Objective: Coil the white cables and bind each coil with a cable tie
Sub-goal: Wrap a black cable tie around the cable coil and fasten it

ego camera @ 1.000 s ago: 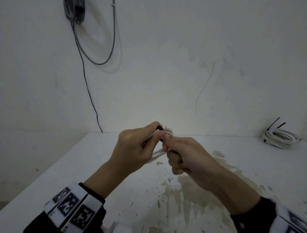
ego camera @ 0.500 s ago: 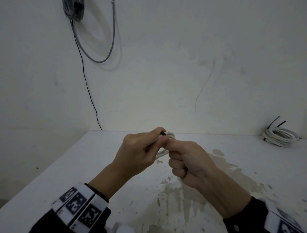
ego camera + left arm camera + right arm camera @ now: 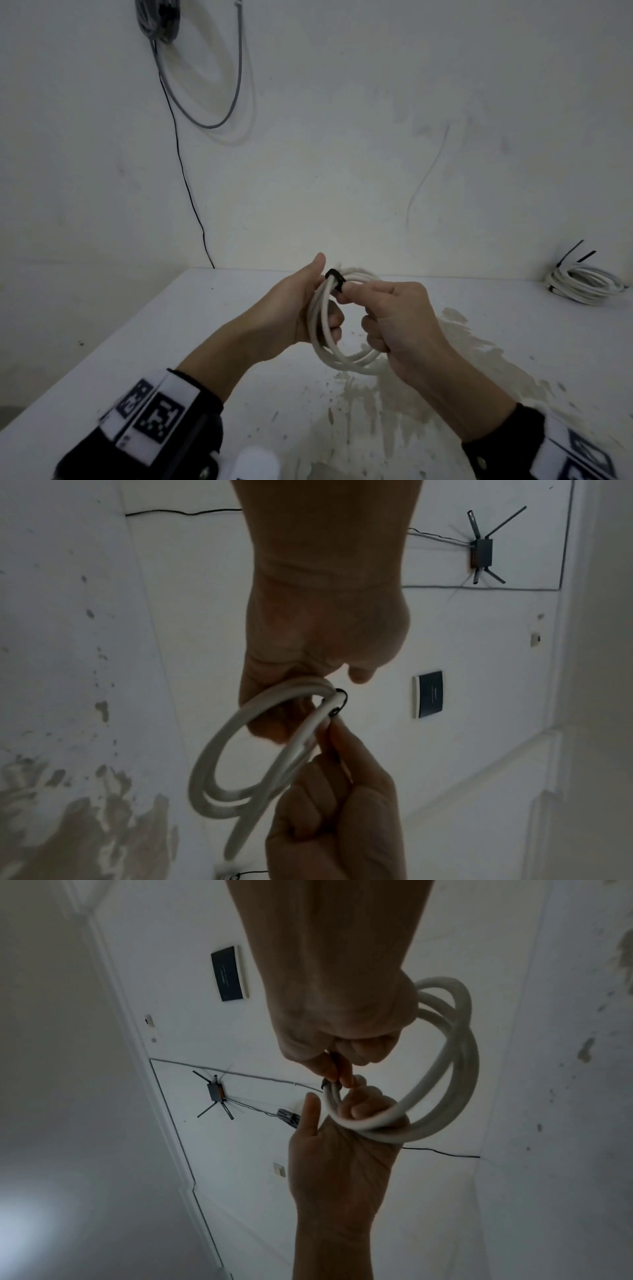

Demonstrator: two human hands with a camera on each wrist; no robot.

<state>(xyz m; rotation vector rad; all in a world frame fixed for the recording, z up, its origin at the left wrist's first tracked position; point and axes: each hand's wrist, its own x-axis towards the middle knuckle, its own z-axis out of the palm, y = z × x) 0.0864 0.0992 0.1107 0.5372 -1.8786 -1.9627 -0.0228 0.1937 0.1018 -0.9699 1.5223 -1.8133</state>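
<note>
White cable coil (image 3: 329,329) looped thrice, black tie (image 3: 335,278) round its top

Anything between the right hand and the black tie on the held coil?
Nothing visible. The right hand already pinches the black cable tie wrapped round the white cable coil, which the left hand holds.

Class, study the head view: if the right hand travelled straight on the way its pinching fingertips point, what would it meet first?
The right hand points left, pinching the black cable tie on the white coil. Straight on, it would probably meet the left hand first; depth is uncertain.
</note>
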